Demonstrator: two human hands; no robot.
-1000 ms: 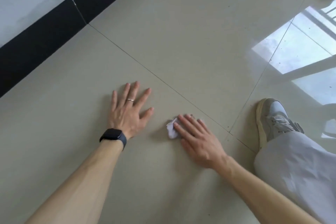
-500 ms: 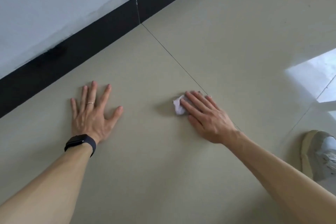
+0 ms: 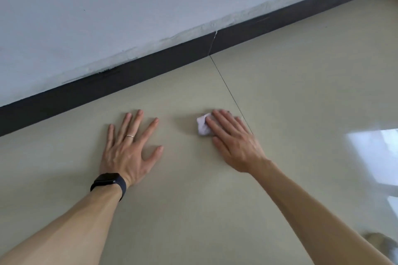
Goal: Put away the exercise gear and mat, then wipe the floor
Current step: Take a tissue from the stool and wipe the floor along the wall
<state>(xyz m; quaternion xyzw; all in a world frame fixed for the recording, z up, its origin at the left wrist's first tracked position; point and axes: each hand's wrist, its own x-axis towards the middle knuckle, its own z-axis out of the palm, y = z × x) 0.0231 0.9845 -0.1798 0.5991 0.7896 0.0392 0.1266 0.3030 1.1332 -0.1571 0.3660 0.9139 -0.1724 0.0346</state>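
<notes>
Under the straight, close fingers of the right hand, a small white wipe lies pressed on the floor; the left hand rests flat, fingers spread. The tiny wipe could slip out if pushed fast.

The floor is large beige tile, smooth and glossy, with a bright window glare mirrored at the right edge of the frame; a thin dark grout line cuts it from the centre upward. The baseboard across the upper left is dark and matt. Above it the wall is pale matt paint, rough and patchy along its lower edge. The small white wad under the flat fingers of the right hand looks soft and crumpled, cloth or paper. On the left hand, a thin ring shines like metal; the watch has a dark matt band.
</notes>
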